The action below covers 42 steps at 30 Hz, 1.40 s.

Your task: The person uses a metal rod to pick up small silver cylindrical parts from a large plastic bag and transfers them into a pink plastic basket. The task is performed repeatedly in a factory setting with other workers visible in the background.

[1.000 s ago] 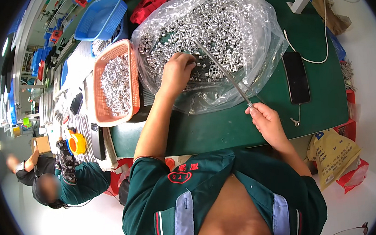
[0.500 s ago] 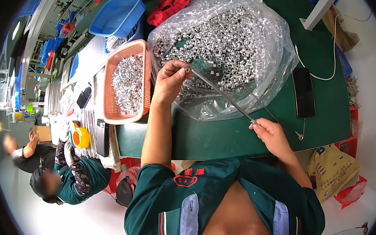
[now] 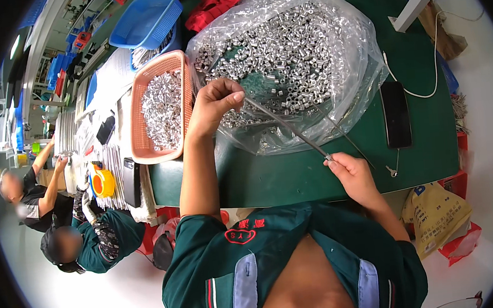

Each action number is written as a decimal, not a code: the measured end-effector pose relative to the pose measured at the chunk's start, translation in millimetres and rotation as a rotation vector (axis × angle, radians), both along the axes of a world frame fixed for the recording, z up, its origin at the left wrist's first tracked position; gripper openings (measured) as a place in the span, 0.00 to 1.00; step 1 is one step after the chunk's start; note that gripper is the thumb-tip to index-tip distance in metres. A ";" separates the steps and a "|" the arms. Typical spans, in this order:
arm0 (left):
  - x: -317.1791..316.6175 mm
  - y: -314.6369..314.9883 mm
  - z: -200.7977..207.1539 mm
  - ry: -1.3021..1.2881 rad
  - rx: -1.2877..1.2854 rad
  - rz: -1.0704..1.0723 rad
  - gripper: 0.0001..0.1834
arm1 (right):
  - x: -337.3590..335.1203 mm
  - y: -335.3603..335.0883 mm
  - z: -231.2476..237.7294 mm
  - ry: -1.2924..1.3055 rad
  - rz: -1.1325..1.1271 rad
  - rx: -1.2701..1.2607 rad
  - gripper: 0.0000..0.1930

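A thin metal rod (image 3: 287,125) slants across the front of a clear plastic bag (image 3: 367,75) full of small silver metal sleeves (image 3: 302,57). My right hand (image 3: 352,177) grips its lower right end between thumb and fingers, near a small silver piece on the rod. At the upper left end, my left hand (image 3: 218,105) is closed in a pinch, fingertips against the rod's tip. The small metal sleeve seen in that pinch a moment earlier is now hidden by the fingers. Beside my left hand stands an orange basket (image 3: 138,119) holding small silver parts.
A second thin rod (image 3: 346,137) lies by the bag on the green table (image 3: 284,186). To the right are a black phone (image 3: 395,113), a white cable (image 3: 435,90) and a key (image 3: 392,171). Blue baskets (image 3: 152,22) and yellow tape (image 3: 104,182) sit left; two people work beyond.
My left hand has shifted slightly left and down, its fingertips now covering the sleeve at the rod's tip. My right hand keeps its grip. At far left, a person has raised both arms.
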<state>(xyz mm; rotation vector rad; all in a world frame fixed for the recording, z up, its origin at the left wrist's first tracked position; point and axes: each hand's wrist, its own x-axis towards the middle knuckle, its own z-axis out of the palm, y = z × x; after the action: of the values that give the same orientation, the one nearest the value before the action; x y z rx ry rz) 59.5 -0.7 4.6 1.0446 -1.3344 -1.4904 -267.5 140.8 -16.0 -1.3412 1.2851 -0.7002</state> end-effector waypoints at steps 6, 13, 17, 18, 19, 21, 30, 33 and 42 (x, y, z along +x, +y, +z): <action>-2.3 -1.5 5.0 0.020 0.040 -0.026 0.08 | 7.1 4.7 -7.0 0.017 -0.046 -0.145 0.08; -36.7 7.5 -14.9 0.088 0.100 -0.185 0.15 | 0.2 -0.5 -8.4 -0.092 -0.040 0.012 0.09; -27.2 -16.1 -17.6 -0.251 0.015 -0.026 0.14 | -2.5 -2.3 -8.3 -0.190 -0.105 0.102 0.10; -27.2 -23.8 -19.2 -0.468 -0.182 0.019 0.13 | -2.7 -3.3 -6.8 -0.220 -0.116 0.131 0.09; -29.0 -31.3 -20.8 -0.684 -0.381 0.064 0.12 | -2.7 -4.0 -5.0 -0.223 -0.116 0.131 0.09; -40.5 -38.3 -16.1 -0.950 -0.533 0.093 0.10 | -3.0 -5.2 -2.6 -0.230 -0.116 0.132 0.09; -47.9 -57.9 -49.3 -1.106 -0.692 0.112 0.10 | -3.7 -3.5 -4.7 -0.242 -0.119 0.139 0.09; -44.8 -50.1 -39.5 -0.915 -0.522 0.180 0.10 | -4.0 -4.3 -5.1 -0.232 -0.111 0.130 0.10; -24.9 -28.2 -25.5 0.584 0.137 -0.003 0.09 | -3.7 -3.9 -8.6 -0.144 -0.057 0.127 0.10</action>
<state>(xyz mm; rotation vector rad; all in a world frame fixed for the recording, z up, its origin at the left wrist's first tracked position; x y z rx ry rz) 34.6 -29.0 -21.0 0.6095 -0.8289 -1.7335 -271.2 136.9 -24.6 -1.1348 1.2349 -0.7288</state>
